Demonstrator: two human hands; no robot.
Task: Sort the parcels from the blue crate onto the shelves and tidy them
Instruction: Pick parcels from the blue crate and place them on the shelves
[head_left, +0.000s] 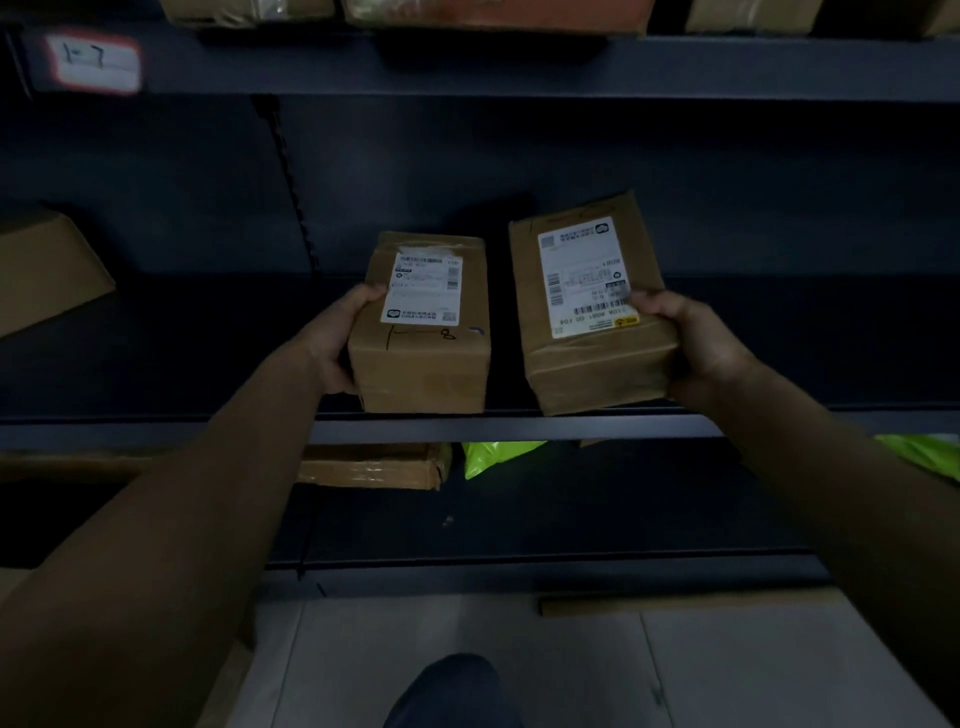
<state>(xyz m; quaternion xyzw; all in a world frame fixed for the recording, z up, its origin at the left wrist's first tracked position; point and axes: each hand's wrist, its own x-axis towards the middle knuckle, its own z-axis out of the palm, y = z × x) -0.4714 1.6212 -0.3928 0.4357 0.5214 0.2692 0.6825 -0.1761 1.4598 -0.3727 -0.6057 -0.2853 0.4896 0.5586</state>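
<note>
Grip of the left hand (332, 343) holds the smaller parcel (423, 364), pen-marked "1–8"; the right hand (698, 345) holds the taller parcel (587, 369). Both white-labelled boxes sit at the front edge of the shelf (519, 429). A tag (96, 62) above reads "1-7".

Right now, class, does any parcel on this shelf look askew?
Yes. The right box, held by the right hand, is twisted against the shelf edge, while the left box is square. A far-left box also lies slanted.

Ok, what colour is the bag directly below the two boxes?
The bag is bright lime green, seen in the head view.
</note>
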